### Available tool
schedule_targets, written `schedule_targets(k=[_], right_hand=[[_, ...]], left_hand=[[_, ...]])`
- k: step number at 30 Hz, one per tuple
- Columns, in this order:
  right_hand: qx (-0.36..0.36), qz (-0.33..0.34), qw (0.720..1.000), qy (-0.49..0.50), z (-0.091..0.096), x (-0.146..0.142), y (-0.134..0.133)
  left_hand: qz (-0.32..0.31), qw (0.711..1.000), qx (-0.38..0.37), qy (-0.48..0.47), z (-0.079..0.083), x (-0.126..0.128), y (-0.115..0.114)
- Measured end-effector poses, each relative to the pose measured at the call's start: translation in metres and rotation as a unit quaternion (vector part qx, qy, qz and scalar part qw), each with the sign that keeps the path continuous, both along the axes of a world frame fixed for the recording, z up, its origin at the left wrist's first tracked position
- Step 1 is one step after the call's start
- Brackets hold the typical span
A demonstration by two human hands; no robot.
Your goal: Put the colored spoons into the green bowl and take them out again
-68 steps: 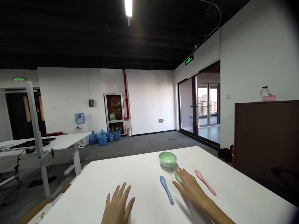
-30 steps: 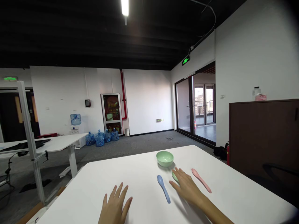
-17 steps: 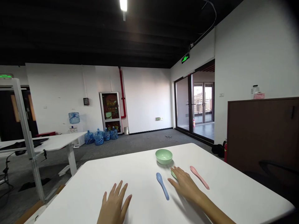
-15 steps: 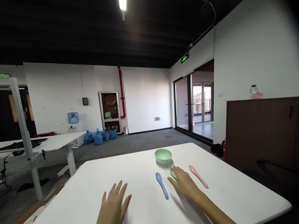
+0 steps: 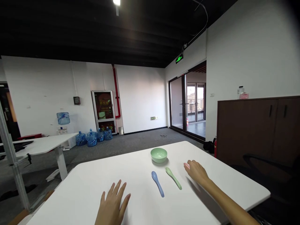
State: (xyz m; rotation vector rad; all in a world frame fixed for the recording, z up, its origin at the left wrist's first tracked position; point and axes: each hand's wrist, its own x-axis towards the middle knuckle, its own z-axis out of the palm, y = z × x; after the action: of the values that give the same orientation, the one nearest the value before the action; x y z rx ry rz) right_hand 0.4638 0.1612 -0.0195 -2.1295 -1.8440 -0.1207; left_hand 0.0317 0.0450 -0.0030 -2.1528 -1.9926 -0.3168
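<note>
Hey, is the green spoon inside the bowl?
No, the green spoon lies on the table, apart from the bowl and beside the blue spoon.

Bowl (image 5: pixel 158 155) behind spoons (image 5: pixel 157 183) on table (image 5: pixel 225 187)

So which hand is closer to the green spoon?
Right. The right hand sits just right of the green spoon, not touching it; the left hand lies farther left, past the blue spoon.

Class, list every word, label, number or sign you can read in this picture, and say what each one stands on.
Green lit sign above the glass doors: too blurred to read.
Poster on the wall-set door: characters too blurred.
Pink box on the brown cabinet: too small.
White wall plate: too small.
</note>
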Motion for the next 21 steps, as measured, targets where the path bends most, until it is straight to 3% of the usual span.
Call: schedule_targets(k=[7,14,17,21], right_hand=[[-0.095,-0.053,0.993,0.055,-0.019,0.029,0.008],[-0.106,-0.055,0.991,0.068,-0.032,0.035,0.015],[-0.112,-0.05,0.989,0.083,-0.029,0.032,0.014],[-0.083,-0.03,0.993,0.08,-0.01,0.01,0.006]], left_hand=[[0.0,1.0,-0.004,-0.008,0.0,0.003,-0.002],[0.002,1.0,0.005,-0.007,-0.001,0.0,0.0],[0.003,1.0,0.006,-0.011,-0.001,-0.001,0.0],[0.002,1.0,0.003,-0.016,-0.002,-0.002,0.0]])
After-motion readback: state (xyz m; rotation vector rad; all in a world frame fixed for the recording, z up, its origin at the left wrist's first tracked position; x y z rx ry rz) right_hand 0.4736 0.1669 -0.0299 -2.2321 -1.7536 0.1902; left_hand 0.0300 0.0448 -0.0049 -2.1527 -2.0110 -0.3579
